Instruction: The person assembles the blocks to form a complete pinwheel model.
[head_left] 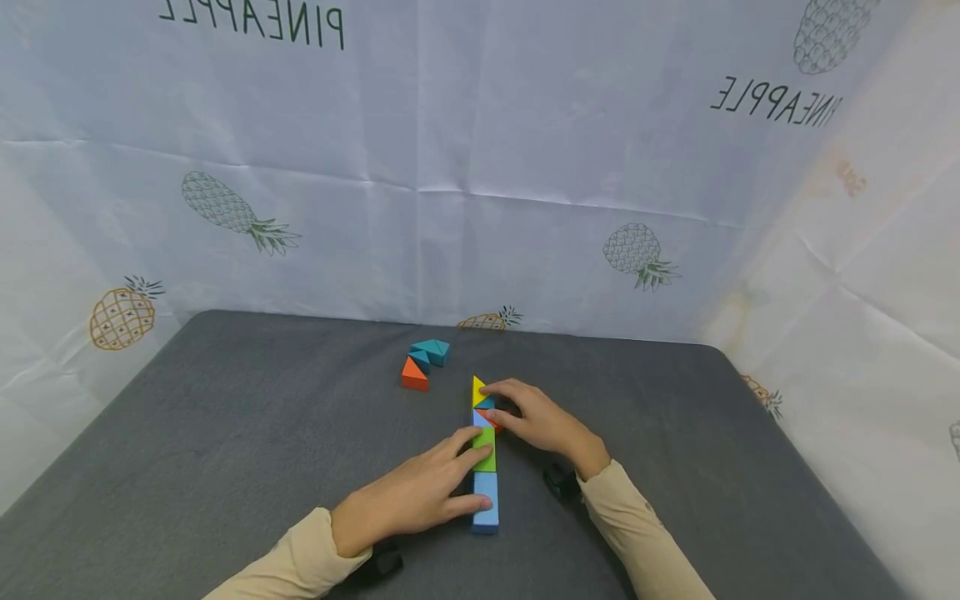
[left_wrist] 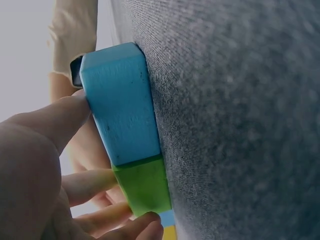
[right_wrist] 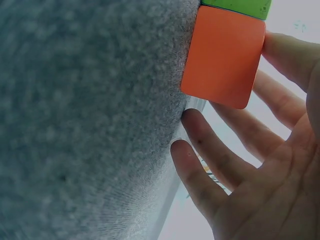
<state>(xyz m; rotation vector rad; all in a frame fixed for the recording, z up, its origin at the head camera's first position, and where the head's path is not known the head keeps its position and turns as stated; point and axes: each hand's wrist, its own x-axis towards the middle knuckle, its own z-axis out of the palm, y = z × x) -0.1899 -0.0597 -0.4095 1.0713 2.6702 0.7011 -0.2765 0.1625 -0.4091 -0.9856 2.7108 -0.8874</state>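
Left of the block row (head_left: 487, 463) lie orange and teal blocks (head_left: 421, 359).

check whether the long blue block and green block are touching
Touching: the left wrist view shows the long blue block meeting the green block end to end, without a gap.

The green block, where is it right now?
In the head view, the green block is just below the picture's middle, against the far end of the blue block. Fingers of the left hand rest on it from its left.
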